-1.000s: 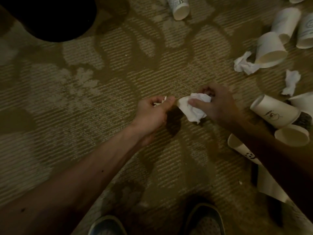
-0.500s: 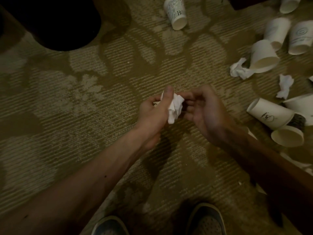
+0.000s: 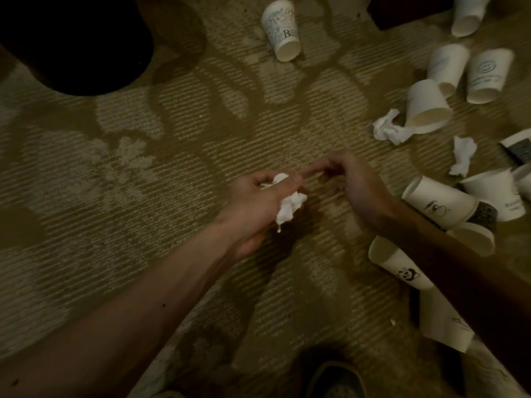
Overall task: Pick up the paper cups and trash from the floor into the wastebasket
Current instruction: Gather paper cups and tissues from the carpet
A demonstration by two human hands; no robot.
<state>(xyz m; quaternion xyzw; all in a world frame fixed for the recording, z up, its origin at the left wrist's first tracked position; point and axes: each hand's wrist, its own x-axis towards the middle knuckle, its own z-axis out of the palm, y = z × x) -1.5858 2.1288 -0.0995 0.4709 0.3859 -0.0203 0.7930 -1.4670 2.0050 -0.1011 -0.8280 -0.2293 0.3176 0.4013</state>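
Head view: a second ago our right hand pinched the crumpled tissue (image 3: 288,206) and held it toward the left. Now that wad sits in our left hand (image 3: 255,205), fingers curled tight round it, with white showing both above and below the thumb. Our right hand (image 3: 356,186) has let go. Its fingers are loosely bent and hold nothing, one fingertip just touching the left thumb. We judge the handover done: the left hand serves as the collecting hand, and the right is free for the next piece.

Most of the task remains. The dark round shape at the upper left, likely the wastebasket (image 3: 71,47), lies well apart from the tissue. Paper cups (image 3: 428,110) lie tipped over in a cluster to our right, one lettered cup (image 3: 283,30) lies alone farther ahead, and a panda-print cup (image 3: 400,268) lies under our right forearm. Two more tissue scraps (image 3: 388,130) lie among the cups.

The floor is a ribbed beige carpet (image 3: 172,173) with a darker swirling pattern, dimly lit. A shoe (image 3: 336,380) shows at the bottom edge.
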